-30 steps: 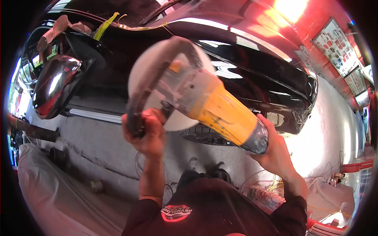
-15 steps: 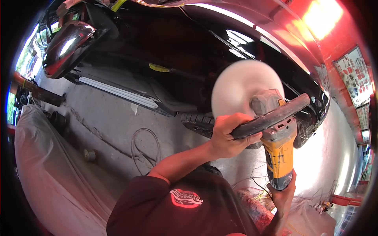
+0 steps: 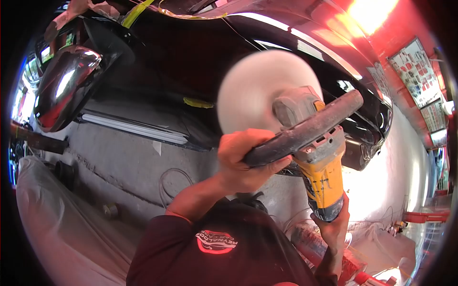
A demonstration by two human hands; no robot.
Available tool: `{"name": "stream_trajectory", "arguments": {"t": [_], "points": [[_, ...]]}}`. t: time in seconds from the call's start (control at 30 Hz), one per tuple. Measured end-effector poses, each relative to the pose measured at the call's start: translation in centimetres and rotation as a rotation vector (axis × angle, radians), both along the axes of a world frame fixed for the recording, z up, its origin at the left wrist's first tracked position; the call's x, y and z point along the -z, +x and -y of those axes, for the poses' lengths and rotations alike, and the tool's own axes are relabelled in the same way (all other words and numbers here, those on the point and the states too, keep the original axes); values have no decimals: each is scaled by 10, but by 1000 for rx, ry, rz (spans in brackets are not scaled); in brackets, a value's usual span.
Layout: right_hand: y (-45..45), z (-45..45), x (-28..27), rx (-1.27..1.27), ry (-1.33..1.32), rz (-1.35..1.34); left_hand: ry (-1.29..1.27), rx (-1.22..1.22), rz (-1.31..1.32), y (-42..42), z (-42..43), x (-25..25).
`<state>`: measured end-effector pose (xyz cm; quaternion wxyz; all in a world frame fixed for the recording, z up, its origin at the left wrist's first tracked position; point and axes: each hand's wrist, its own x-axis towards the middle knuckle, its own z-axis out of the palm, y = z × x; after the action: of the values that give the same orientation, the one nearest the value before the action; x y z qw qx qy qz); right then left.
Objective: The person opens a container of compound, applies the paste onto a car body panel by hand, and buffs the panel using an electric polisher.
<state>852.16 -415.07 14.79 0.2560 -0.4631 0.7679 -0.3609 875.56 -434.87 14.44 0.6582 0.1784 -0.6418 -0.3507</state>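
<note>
Yellow with dark scuffs, the body of the polisher (image 3: 322,167) is held up in front of the person's chest. The right hand (image 3: 336,221) grips its black back end. The left hand (image 3: 240,159) is curled tight around one end of the fat, dusty, dark handle (image 3: 307,127), which goes across the grey head. Past that is a big, round, white pad (image 3: 260,88) that looks blurry. Behind it is a shiny black car (image 3: 162,62); it is hard to tell if they touch. Farther off, a white board (image 3: 416,71) hangs on a red wall (image 3: 403,26).
</note>
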Motion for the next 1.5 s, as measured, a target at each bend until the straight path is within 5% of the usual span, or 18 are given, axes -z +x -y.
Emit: {"name": "stream_trajectory", "arguments": {"t": [0.33, 0.57, 0.87, 1.5], "points": [[45, 19, 4, -117, -5, 8, 77, 62, -221, 49, 15, 14], [20, -27, 14, 17, 106, -17, -20, -71, 173, 15, -24, 16], [0, -80, 24, 196, 94, 12, 129, 269, -6, -49, -37, 45], [88, 19, -17, 103, 59, 119, -7, 126, 35, 55, 42, -31]]}}
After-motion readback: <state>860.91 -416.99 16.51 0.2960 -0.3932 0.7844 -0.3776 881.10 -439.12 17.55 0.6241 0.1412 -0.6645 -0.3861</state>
